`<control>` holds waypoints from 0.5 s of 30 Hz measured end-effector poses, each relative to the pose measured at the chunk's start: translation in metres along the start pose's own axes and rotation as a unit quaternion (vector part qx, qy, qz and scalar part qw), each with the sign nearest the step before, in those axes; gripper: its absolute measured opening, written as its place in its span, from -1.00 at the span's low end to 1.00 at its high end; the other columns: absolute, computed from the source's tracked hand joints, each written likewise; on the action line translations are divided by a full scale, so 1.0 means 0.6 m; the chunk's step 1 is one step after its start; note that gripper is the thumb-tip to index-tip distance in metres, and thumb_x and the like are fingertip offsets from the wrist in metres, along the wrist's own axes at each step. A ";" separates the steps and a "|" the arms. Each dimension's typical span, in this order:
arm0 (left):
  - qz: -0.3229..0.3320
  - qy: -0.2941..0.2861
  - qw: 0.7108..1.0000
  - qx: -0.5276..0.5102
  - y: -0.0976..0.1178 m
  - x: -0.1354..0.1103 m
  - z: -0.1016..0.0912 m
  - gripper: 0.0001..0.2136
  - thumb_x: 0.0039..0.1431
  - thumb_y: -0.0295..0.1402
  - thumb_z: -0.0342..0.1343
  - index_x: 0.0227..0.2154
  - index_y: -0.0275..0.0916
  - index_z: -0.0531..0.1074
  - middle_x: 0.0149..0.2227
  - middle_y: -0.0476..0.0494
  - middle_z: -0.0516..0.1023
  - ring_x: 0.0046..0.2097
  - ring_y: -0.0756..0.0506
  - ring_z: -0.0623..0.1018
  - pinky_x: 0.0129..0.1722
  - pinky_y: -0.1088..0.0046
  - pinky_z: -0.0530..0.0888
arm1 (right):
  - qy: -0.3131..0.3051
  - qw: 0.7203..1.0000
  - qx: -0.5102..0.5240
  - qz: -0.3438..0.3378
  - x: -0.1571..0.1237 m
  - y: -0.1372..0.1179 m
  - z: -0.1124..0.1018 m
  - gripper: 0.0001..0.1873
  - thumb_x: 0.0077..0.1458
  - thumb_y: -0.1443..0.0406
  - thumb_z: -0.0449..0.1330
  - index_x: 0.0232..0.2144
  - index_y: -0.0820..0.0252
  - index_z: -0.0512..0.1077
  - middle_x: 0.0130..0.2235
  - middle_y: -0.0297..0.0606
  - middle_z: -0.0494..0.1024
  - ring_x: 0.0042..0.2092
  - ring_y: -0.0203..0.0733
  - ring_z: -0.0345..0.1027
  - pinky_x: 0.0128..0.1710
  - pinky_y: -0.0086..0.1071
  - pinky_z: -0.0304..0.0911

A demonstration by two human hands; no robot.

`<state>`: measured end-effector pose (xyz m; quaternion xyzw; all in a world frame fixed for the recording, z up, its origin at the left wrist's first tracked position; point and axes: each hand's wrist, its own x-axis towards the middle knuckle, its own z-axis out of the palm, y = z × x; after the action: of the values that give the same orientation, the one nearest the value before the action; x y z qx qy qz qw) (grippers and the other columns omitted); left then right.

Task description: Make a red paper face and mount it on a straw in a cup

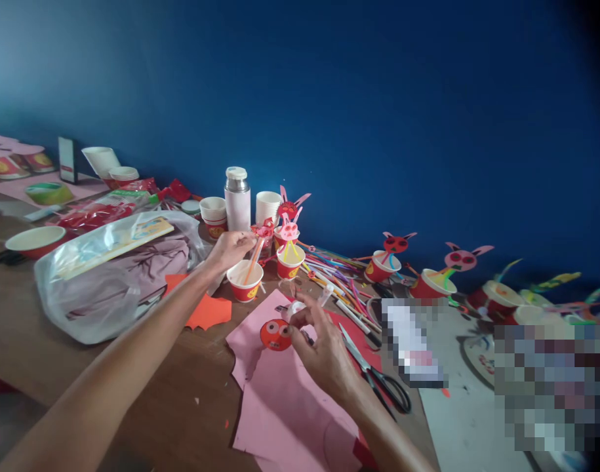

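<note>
At the middle of the table my left hand (233,250) is closed, its fingertips pinching at a small red paper cutout (263,229). That cutout tops an orange stem standing in a red and white paper cup (245,283). My right hand (320,337) holds the edge of a round orange-red paper face (275,335) between thumb and finger. The face has two pale eyes and a small mouth. Beneath it lie pink paper sheets (280,400) with cut edges. Black-handled scissors (378,377) rest right of my right hand.
Behind the cup stand a paper-cup figure with a pink animal head (289,229) and a white thermos (237,203). Coloured pipe cleaners (341,278) spread to the right. A clear plastic bag (117,282) and orange paper (206,311) lie left; more cup figures (432,285) line the wall.
</note>
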<state>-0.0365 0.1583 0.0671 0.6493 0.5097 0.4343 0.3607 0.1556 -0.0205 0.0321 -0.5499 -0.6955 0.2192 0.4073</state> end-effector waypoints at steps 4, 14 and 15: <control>-0.010 -0.028 0.999 -0.030 0.015 -0.019 0.014 -0.73 0.01 -0.19 0.17 -0.38 -0.32 0.57 -0.38 -0.11 0.62 -0.30 -0.12 0.56 -0.37 0.50 0.44 | 0.016 1.000 0.004 0.004 0.002 -0.001 -0.009 -0.48 0.10 0.38 0.12 0.13 0.10 0.21 -0.25 -0.29 0.56 -0.16 -0.10 0.45 -0.10 -0.21 0.32; -0.006 -0.007 0.995 -0.101 0.018 -0.011 0.018 -0.72 -0.09 -0.20 0.24 -0.39 -0.34 0.55 -0.44 -0.09 0.58 -0.40 -0.05 0.52 -0.41 0.49 0.43 | 0.043 0.998 0.043 0.025 0.020 -0.018 -0.033 -0.46 0.11 0.36 0.10 0.15 0.09 0.19 -0.30 -0.32 0.52 -0.19 -0.15 0.42 -0.22 -0.29 0.33; -0.002 -0.004 0.994 -0.106 0.022 -0.012 0.017 -0.70 -0.10 -0.19 0.24 -0.38 -0.33 0.55 -0.42 -0.09 0.59 -0.39 -0.06 0.52 -0.39 0.48 0.44 | 0.051 0.997 0.047 0.022 0.024 -0.022 -0.037 -0.47 0.12 0.35 0.11 0.15 0.10 0.19 -0.29 -0.31 0.52 -0.19 -0.15 0.42 -0.16 -0.24 0.33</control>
<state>-0.0229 0.1480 0.0742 0.6083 0.4605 0.4827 0.4300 0.1652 -0.0141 0.0593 -0.5559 -0.6502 0.2323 0.4629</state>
